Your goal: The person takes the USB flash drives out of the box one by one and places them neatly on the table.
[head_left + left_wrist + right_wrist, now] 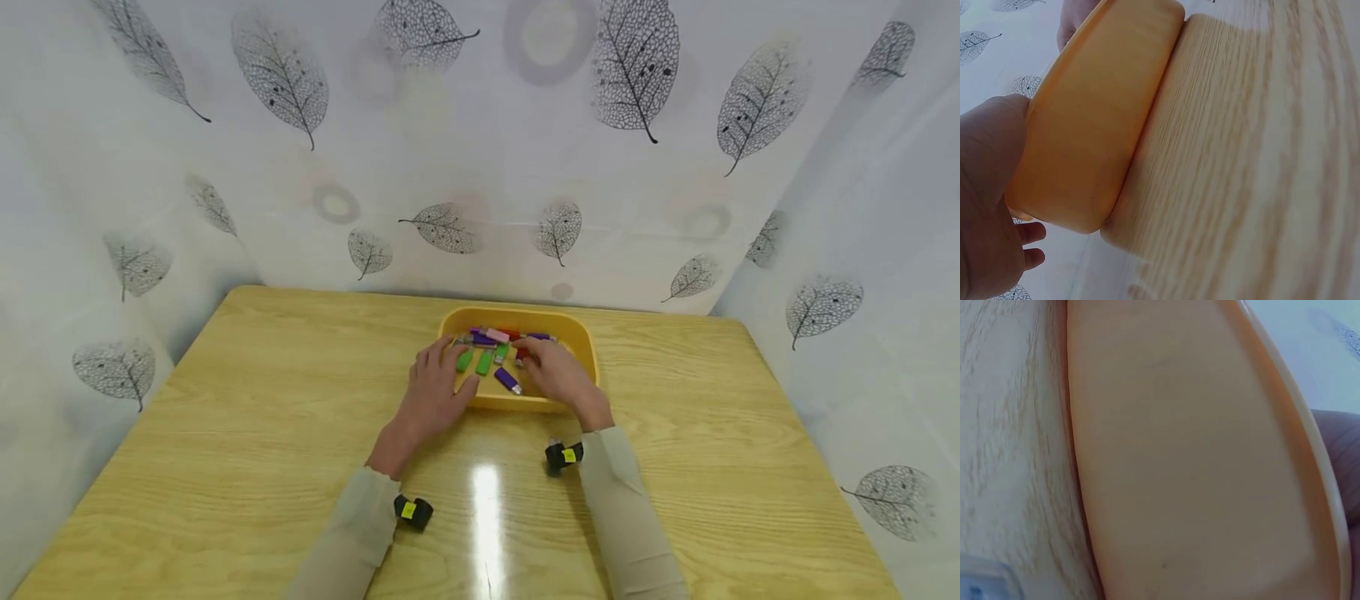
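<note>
A yellow tray point(517, 403) holds several USB flash drives in the head view. Purple ones, such as the purple USB flash drive point(507, 380), lie among green point(484, 362), pink point(497, 335) and red ones. My left hand point(431, 392) rests spread over the tray's front left corner, its thumb over the front rim. Two of its fingertips point(1033, 232) show outside the tray's end in the left wrist view. Inside the right part of the tray, my right hand point(558, 373) seems to pinch a red USB flash drive point(522, 355) between thumb and finger. The tray wall hides those fingertips in the right wrist view.
The tray stands on a wood-grain table point(300, 375) close to its back edge. Behind hangs a white curtain point(487, 167) with leaf prints. Black wrist cameras sit below both wrists. A clear object point(988, 581) shows at the right wrist view's corner.
</note>
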`<state>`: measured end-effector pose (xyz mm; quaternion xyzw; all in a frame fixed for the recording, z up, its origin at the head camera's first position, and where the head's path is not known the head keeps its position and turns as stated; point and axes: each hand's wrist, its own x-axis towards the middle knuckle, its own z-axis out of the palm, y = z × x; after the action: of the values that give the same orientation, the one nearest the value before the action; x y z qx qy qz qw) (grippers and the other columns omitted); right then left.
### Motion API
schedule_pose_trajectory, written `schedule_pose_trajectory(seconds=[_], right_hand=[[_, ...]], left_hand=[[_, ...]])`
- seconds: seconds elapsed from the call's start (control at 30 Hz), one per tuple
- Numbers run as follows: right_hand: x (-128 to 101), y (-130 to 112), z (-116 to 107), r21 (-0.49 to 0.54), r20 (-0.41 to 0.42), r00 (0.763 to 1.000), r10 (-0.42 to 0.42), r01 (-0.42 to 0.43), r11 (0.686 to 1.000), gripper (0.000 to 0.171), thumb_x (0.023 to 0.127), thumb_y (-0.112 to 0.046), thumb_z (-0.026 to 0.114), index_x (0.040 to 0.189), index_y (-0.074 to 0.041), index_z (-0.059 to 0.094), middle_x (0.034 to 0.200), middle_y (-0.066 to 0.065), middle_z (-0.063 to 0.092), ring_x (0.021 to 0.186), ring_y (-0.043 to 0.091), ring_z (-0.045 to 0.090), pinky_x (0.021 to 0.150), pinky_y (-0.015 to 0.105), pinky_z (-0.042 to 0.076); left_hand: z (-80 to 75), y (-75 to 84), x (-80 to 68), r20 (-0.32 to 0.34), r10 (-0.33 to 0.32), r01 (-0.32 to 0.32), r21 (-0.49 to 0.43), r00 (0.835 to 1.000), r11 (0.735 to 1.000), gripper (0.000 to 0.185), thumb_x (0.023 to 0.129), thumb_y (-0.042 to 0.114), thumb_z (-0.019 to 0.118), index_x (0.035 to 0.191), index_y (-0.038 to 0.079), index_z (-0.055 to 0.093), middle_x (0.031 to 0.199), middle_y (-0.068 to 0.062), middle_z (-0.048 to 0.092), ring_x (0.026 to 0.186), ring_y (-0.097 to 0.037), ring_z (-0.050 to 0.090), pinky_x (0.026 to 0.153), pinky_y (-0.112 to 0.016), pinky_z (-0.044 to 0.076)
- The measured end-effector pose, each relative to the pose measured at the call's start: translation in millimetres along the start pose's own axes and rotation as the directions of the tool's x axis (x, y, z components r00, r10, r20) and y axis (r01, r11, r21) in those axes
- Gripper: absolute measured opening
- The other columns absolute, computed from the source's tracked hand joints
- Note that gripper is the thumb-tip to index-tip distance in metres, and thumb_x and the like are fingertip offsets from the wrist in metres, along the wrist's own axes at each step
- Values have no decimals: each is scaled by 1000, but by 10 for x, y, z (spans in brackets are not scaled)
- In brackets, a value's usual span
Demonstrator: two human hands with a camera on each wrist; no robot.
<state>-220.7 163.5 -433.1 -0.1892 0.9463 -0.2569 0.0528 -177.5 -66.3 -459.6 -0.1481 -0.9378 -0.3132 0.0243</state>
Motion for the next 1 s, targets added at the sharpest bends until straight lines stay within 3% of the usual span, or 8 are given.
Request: schedule_pose_trajectory(seconds=[0.17, 0.3, 0.43, 0.5, 0.67, 1.0], right_hand=[[24, -11, -21, 25, 6, 999, 39, -39, 999, 40, 101, -9, 49, 141, -8, 51, 127, 16, 63, 100, 27, 60, 92, 45, 51], [21, -23, -38, 69, 16, 997, 74, -75, 995, 38, 102, -9, 48, 140, -7, 47, 130, 18, 60, 108, 30, 58, 96, 46, 50], [-30, -16, -21, 115, -30, 997, 69, -65, 991, 37, 101, -8, 49, 138, -5, 45, 125, 19, 61, 100, 28, 59, 87, 42, 53], [-80, -10, 0, 173, -39, 996, 77, -69, 983, 36, 101, -7, 49, 137, -5, 45, 121, 20, 62, 90, 26, 61, 76, 39, 55], [-174, 0, 34, 326, -34, 988, 150, -131, 936, 37, 101, -5, 49, 138, -5, 46, 119, 21, 60, 70, 21, 59, 58, 31, 52], [-93, -24, -64, 281, -98, 981, 166, -133, 950, 46, 92, -2, 59, 138, -4, 51, 133, 19, 55, 83, 25, 58, 65, 30, 51]], left_hand=[[-23, -6, 24, -3, 7, -7, -2, 1000, 1000, 58, 100, 42, 45, 147, 9, 38, 159, -17, 23, 142, -38, 23, 116, -57, 21], [-26, -2, 31, -8, 11, -11, -6, 1000, 1000, 58, 100, 42, 45, 147, 10, 37, 159, -16, 23, 143, -38, 23, 116, -57, 20], [1, 13, -12, -17, 7, -8, -29, 1000, 1000, 57, 100, 41, 46, 146, 9, 39, 159, -16, 24, 142, -37, 24, 116, -57, 20], [30, 20, -60, -10, -1, 1, -37, 1000, 999, 57, 99, 40, 47, 146, 9, 40, 159, -17, 25, 142, -37, 24, 115, -57, 21], [80, 29, -143, 8, -12, 12, -41, 1000, 999, 57, 99, 40, 47, 146, 8, 40, 158, -17, 26, 142, -38, 25, 115, -58, 21], [-5, 32, -56, -20, -11, 10, -26, 1000, 1000, 56, 99, 40, 46, 146, 9, 40, 158, -16, 25, 142, -37, 24, 116, -56, 20]])
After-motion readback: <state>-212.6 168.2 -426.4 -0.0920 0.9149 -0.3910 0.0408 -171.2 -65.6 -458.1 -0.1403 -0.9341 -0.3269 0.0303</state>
